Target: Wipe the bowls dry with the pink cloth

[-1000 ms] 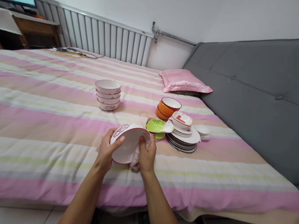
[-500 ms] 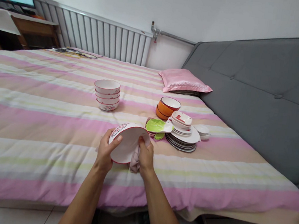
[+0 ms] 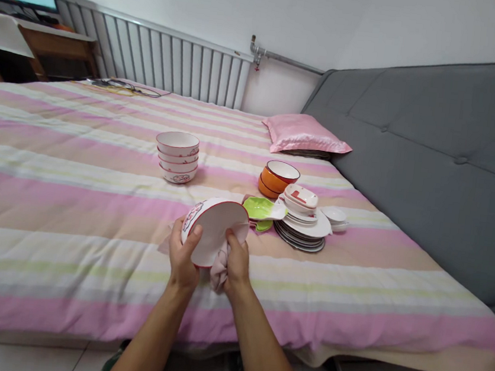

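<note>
A white bowl with a red rim and a red-and-black drawing on its outside is held tilted above the bed, its inside facing me. My left hand grips its left side, thumb over the rim. On the right side, my right hand pinches the bowl wall through a pale pinkish-grey cloth, thumb inside the bowl. Part of the cloth shows behind the bowl at the left. Farther back stands a stack of similar bowls.
Right of the bowl are green leaf-shaped dishes, orange bowls, stacked plates with small dishes on top, and small white dishes. A pink pillow and cables lie farther back. A grey headboard borders the right.
The bowl has turned and tipped slightly in my hands. My left hand has shifted a little right and down, and my right hand and the cloth have slid slightly left.
</note>
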`<move>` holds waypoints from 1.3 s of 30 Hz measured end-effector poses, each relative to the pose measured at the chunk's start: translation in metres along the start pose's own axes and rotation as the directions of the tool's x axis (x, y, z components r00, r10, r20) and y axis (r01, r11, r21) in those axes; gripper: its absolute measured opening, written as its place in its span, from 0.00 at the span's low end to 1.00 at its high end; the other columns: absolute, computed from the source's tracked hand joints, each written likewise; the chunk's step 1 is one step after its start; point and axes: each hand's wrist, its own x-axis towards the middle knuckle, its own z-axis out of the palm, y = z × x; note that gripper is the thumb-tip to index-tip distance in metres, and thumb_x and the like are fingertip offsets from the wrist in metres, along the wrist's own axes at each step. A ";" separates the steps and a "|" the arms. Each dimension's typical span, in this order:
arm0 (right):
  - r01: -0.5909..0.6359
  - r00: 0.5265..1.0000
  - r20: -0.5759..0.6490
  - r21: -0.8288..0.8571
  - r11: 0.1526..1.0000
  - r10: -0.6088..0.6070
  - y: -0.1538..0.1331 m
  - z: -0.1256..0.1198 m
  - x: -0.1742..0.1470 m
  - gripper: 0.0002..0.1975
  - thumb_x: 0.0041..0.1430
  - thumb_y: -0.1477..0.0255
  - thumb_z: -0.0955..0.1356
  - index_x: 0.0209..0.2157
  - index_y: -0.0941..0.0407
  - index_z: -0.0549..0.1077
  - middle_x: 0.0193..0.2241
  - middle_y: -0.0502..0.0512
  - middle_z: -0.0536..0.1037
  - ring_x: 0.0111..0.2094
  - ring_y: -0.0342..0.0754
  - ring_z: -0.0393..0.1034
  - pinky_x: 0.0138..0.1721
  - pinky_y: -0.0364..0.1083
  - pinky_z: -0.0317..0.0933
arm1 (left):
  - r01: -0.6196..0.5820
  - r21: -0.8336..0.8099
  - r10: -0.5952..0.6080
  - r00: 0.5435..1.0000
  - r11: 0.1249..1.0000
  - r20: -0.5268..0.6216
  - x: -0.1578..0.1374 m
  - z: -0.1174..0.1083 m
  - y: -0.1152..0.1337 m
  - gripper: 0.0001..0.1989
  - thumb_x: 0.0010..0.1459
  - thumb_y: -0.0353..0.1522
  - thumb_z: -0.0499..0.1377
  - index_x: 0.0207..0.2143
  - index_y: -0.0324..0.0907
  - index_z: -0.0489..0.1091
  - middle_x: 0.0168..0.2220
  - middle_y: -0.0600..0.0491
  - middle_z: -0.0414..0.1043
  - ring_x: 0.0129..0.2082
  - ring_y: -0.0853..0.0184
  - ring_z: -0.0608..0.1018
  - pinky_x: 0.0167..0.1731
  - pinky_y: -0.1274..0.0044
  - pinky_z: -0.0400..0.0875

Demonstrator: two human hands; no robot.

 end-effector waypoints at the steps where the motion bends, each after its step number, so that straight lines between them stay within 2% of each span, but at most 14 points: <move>1: -0.013 1.000 0.002 0.006 1.000 0.013 0.001 0.000 0.000 0.12 0.48 0.65 0.67 0.34 0.57 0.70 0.12 0.40 0.62 0.12 0.39 0.52 0.14 0.39 0.45 | -0.028 0.012 0.028 0.999 1.000 -0.018 -0.001 0.001 -0.002 0.22 0.48 0.44 0.61 0.43 0.41 0.68 0.38 0.51 0.70 0.36 0.64 0.73 0.35 0.76 0.65; 5: -0.041 0.999 0.008 0.019 0.999 0.041 0.003 0.002 -0.001 0.13 0.47 0.64 0.66 0.33 0.57 0.69 0.15 0.43 0.68 0.14 0.40 0.59 0.15 0.39 0.50 | -0.097 0.060 0.101 0.993 0.993 -0.067 -0.006 0.003 -0.007 0.24 0.47 0.44 0.61 0.44 0.42 0.67 0.39 0.51 0.69 0.36 0.64 0.72 0.37 0.75 0.66; 10: -0.087 0.996 0.040 0.144 0.986 0.082 0.001 0.005 -0.004 0.15 0.41 0.67 0.67 0.34 0.57 0.71 0.24 0.51 0.78 0.20 0.44 0.69 0.17 0.40 0.57 | -0.142 0.072 0.147 0.986 0.987 -0.074 -0.010 0.005 -0.011 0.25 0.47 0.44 0.61 0.46 0.41 0.65 0.39 0.50 0.68 0.37 0.63 0.71 0.38 0.73 0.66; 14: -0.122 0.991 0.073 0.181 0.976 0.111 0.001 0.007 -0.007 0.15 0.40 0.68 0.67 0.34 0.57 0.71 0.24 0.51 0.78 0.21 0.45 0.71 0.17 0.40 0.59 | -0.175 0.083 0.182 0.979 0.981 -0.094 -0.012 0.006 -0.011 0.24 0.48 0.44 0.60 0.45 0.41 0.64 0.38 0.50 0.67 0.36 0.64 0.70 0.37 0.74 0.66; 21: -0.079 0.993 0.093 0.085 0.993 0.071 0.004 0.007 -0.011 0.12 0.43 0.69 0.66 0.33 0.58 0.72 0.22 0.51 0.77 0.21 0.44 0.69 0.20 0.41 0.61 | -0.199 0.114 0.211 0.971 0.973 -0.114 -0.013 0.006 -0.010 0.24 0.48 0.45 0.60 0.44 0.42 0.65 0.37 0.51 0.66 0.36 0.63 0.71 0.37 0.74 0.66; 24: -0.007 1.000 0.025 -0.013 1.000 0.007 0.001 0.002 -0.006 0.10 0.44 0.69 0.66 0.31 0.58 0.71 0.21 0.49 0.75 0.21 0.44 0.68 0.22 0.41 0.62 | -0.149 0.136 0.159 0.985 0.979 -0.062 -0.009 0.004 -0.009 0.24 0.49 0.44 0.60 0.45 0.42 0.65 0.39 0.50 0.68 0.38 0.62 0.72 0.38 0.73 0.66; 27: 0.052 0.996 -0.069 -0.105 0.993 -0.060 -0.003 -0.006 0.002 0.10 0.45 0.68 0.65 0.30 0.59 0.72 0.22 0.49 0.75 0.24 0.45 0.70 0.26 0.41 0.63 | -0.055 0.212 0.044 0.998 0.976 0.053 0.000 0.001 -0.004 0.26 0.47 0.43 0.62 0.47 0.43 0.67 0.42 0.49 0.70 0.42 0.60 0.72 0.41 0.72 0.67; 29: 0.122 0.983 -0.119 -0.139 0.983 -0.138 -0.004 -0.012 0.009 0.11 0.46 0.67 0.65 0.31 0.59 0.73 0.25 0.50 0.76 0.28 0.46 0.70 0.30 0.42 0.63 | -0.015 0.279 -0.021 0.992 0.960 0.124 0.008 -0.002 -0.001 0.27 0.45 0.42 0.64 0.48 0.42 0.67 0.44 0.48 0.71 0.44 0.59 0.73 0.42 0.72 0.67; 31: 0.203 0.961 -0.143 -0.209 0.957 -0.236 -0.004 -0.018 0.015 0.12 0.48 0.66 0.64 0.32 0.59 0.73 0.26 0.51 0.77 0.29 0.46 0.70 0.32 0.43 0.64 | -0.016 0.349 -0.037 0.989 0.937 0.144 0.014 -0.006 0.001 0.28 0.42 0.41 0.66 0.47 0.41 0.69 0.45 0.47 0.71 0.45 0.59 0.73 0.43 0.71 0.67; 35: 0.367 0.879 -0.135 -0.419 0.831 -0.456 -0.006 -0.024 0.018 0.16 0.54 0.66 0.61 0.39 0.59 0.74 0.35 0.55 0.79 0.40 0.50 0.71 0.42 0.47 0.63 | -0.038 0.485 -0.032 0.990 0.874 0.136 0.024 -0.015 0.000 0.29 0.40 0.40 0.67 0.47 0.42 0.71 0.43 0.46 0.73 0.41 0.59 0.74 0.40 0.69 0.69; 39: 0.480 0.789 -0.019 -0.606 0.635 -0.614 -0.011 -0.025 0.011 0.21 0.56 0.70 0.59 0.49 0.59 0.71 0.48 0.61 0.76 0.51 0.52 0.68 0.53 0.50 0.59 | -0.093 0.680 -0.019 0.988 0.727 0.155 0.026 -0.023 -0.001 0.24 0.46 0.44 0.63 0.45 0.44 0.73 0.37 0.48 0.76 0.33 0.60 0.76 0.33 0.71 0.68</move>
